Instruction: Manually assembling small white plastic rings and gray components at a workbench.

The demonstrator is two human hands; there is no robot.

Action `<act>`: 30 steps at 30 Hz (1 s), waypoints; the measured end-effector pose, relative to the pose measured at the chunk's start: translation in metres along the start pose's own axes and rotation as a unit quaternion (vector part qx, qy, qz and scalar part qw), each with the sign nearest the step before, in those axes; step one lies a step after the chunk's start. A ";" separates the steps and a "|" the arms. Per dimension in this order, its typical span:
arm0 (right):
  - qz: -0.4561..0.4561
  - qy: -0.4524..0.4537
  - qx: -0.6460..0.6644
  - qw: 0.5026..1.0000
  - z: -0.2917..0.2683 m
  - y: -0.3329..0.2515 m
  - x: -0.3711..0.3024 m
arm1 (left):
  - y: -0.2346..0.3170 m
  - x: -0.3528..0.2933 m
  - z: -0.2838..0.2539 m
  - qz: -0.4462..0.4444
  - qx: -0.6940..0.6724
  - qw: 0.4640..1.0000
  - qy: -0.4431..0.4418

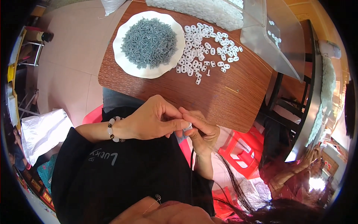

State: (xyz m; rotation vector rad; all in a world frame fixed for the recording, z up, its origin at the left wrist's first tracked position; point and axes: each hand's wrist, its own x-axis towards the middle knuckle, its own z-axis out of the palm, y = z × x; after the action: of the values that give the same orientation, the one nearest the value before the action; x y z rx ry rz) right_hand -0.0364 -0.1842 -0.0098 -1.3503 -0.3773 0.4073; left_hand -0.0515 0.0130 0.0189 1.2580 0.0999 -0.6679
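Note:
My left hand, with a beaded bracelet at its wrist, meets my right hand just off the table's near edge. Both are closed, thumbs and fingertips pinching one small white plastic piece between them. Fingers cover most of that piece. Beyond my hands, a scalloped white plate bears a heap of small grey-blue screw-like pieces. To its right are scattered many white oval plastic pieces with two holes each. A small white T-shaped piece lies near them.
The brown wooden table has a clear plastic bin of white pieces at its far edge. A translucent panel slopes at the right. Red stools stand below right; another person's arm reaches over a neighbouring table.

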 end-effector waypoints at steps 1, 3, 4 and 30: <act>0.008 0.008 -0.008 1.000 0.001 -0.001 -0.001 | 0.001 0.000 0.000 0.000 -0.001 1.000 0.000; 0.017 0.016 -0.016 1.000 0.002 -0.002 -0.003 | 0.006 -0.001 0.002 0.006 -0.010 1.000 0.005; 0.013 0.021 -0.018 1.000 0.002 -0.002 -0.003 | 0.006 -0.002 0.002 0.006 -0.011 1.000 0.004; -0.023 0.021 0.025 0.999 -0.022 0.005 0.020 | 0.011 0.036 0.004 0.055 -0.050 0.997 -0.011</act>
State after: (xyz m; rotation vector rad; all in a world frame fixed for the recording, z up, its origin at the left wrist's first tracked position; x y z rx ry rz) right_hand -0.0091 -0.1924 -0.0182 -1.2962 -0.3611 0.3481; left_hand -0.0178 -0.0033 0.0142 1.1516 0.0454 -0.5739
